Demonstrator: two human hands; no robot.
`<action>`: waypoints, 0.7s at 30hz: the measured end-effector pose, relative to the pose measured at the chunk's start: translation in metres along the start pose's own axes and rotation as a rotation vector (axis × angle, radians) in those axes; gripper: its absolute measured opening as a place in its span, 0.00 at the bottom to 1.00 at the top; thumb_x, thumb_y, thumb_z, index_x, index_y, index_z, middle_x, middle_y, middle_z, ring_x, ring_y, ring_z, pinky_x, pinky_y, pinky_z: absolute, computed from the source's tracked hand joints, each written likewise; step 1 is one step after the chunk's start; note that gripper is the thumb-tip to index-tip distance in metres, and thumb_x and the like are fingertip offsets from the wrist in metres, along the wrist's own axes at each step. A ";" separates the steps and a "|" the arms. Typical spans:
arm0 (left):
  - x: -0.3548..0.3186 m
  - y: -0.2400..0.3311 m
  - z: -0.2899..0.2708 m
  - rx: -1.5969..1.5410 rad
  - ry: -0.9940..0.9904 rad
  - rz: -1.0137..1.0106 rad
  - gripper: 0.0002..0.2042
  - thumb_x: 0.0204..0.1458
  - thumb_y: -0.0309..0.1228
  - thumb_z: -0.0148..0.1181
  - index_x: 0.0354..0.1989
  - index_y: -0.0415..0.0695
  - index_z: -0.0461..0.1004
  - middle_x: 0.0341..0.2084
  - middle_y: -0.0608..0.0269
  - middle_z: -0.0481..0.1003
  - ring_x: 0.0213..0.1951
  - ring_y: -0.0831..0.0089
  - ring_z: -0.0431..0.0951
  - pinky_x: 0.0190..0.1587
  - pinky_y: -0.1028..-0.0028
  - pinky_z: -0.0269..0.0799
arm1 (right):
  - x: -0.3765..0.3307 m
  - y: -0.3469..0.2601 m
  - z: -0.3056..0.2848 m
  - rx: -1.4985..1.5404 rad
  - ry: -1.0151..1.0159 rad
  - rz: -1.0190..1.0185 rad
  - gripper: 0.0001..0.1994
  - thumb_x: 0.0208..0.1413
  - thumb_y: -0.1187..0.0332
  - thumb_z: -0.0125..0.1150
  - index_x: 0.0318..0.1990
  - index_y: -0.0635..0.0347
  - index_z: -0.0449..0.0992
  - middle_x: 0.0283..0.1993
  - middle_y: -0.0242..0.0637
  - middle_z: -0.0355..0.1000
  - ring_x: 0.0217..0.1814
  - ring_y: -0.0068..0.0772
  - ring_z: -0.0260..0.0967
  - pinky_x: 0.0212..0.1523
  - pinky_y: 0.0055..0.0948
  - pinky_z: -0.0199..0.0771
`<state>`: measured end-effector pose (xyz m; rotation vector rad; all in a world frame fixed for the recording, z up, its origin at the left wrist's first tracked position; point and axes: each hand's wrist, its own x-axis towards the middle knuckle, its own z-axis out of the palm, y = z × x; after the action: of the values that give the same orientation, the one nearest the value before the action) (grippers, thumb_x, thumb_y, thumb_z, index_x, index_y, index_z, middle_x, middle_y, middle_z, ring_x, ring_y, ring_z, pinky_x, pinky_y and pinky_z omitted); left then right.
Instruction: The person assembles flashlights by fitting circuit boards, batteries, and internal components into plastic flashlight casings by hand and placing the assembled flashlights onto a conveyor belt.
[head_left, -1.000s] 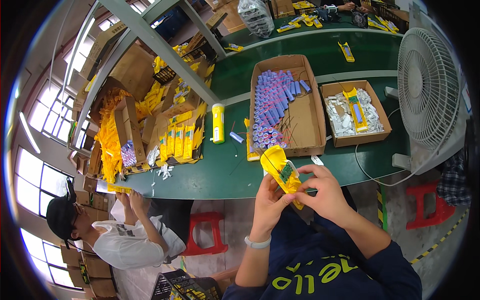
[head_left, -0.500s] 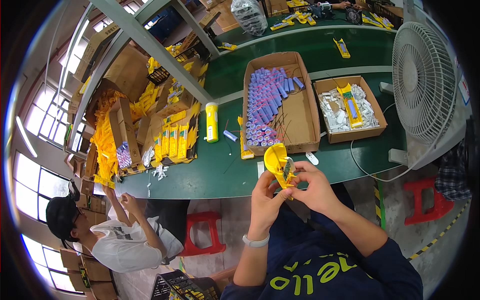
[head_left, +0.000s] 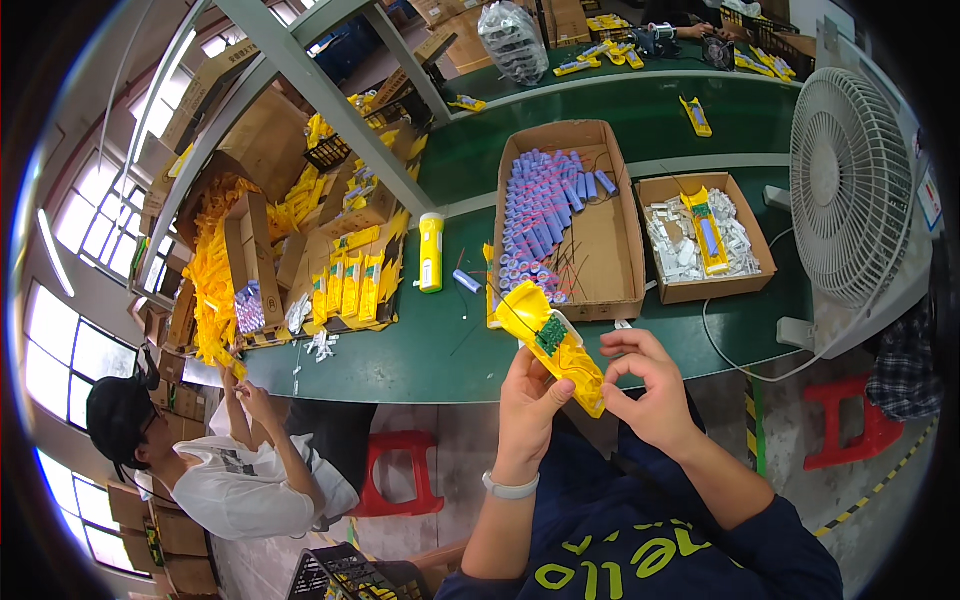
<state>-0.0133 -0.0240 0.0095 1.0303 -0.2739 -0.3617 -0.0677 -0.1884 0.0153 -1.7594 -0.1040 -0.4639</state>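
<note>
A yellow plastic flashlight housing half [head_left: 573,366] is tilted in front of me, with its hollow inner side up. A green circuit board [head_left: 550,335] sits in it near the wide head end. Thin wires lie along the housing. My left hand [head_left: 530,400] grips the housing from the side, thumb on its edge and fingers underneath. My right hand [head_left: 648,388] is beside the narrow lower end, fingers curled but apart, with nothing visible between them. Whether its thumb touches the housing I cannot tell. Just beyond stands a cardboard tray [head_left: 628,270] of purple battery cells [head_left: 535,205].
A cardboard box [head_left: 705,290] of white parts holds another yellow housing [head_left: 708,235]. A white fan [head_left: 850,170] stands at the right. A yellow flashlight [head_left: 431,255] and loose cell [head_left: 467,281] are on the green table [head_left: 400,370]. A co-worker [head_left: 230,470] sits at the left.
The housing has turned from end-on to lying with its inner side and circuit board facing up. My right hand has come off it and moved slightly right and down.
</note>
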 end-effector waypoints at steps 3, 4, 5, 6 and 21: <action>-0.001 -0.002 0.000 -0.005 -0.021 -0.022 0.31 0.51 0.26 0.68 0.62 0.36 0.60 0.52 0.55 0.72 0.54 0.67 0.73 0.58 0.69 0.67 | -0.001 0.000 0.000 -0.035 -0.004 -0.005 0.06 0.43 0.76 0.67 0.29 0.62 0.75 0.53 0.44 0.68 0.54 0.40 0.70 0.54 0.33 0.69; -0.001 -0.003 0.000 0.003 -0.029 -0.043 0.30 0.51 0.27 0.68 0.62 0.35 0.61 0.52 0.55 0.72 0.54 0.67 0.73 0.58 0.69 0.67 | -0.001 0.000 0.000 -0.068 -0.018 -0.022 0.07 0.43 0.75 0.68 0.30 0.61 0.75 0.53 0.44 0.68 0.54 0.40 0.70 0.54 0.34 0.69; -0.001 -0.001 0.001 -0.007 -0.050 -0.050 0.30 0.52 0.27 0.67 0.62 0.34 0.61 0.52 0.55 0.72 0.54 0.67 0.73 0.58 0.70 0.67 | 0.000 0.000 0.000 -0.068 -0.016 -0.029 0.07 0.43 0.75 0.68 0.30 0.61 0.75 0.53 0.44 0.68 0.54 0.40 0.70 0.54 0.34 0.69; -0.002 -0.001 0.001 -0.006 -0.052 -0.045 0.30 0.52 0.27 0.67 0.62 0.34 0.61 0.52 0.55 0.72 0.54 0.67 0.73 0.58 0.70 0.67 | 0.000 -0.001 -0.001 -0.118 -0.014 -0.062 0.08 0.44 0.75 0.68 0.32 0.61 0.75 0.53 0.44 0.67 0.54 0.39 0.70 0.53 0.33 0.70; -0.003 0.002 -0.012 0.101 -0.204 -0.176 0.25 0.55 0.26 0.63 0.60 0.35 0.65 0.52 0.56 0.74 0.54 0.70 0.73 0.58 0.71 0.67 | 0.026 -0.002 -0.012 -0.024 -0.317 0.374 0.15 0.49 0.65 0.72 0.40 0.67 0.78 0.30 0.39 0.79 0.31 0.27 0.78 0.36 0.27 0.76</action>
<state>-0.0110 -0.0123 0.0057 1.1218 -0.3889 -0.6195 -0.0476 -0.2039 0.0287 -1.8137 0.0087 0.0867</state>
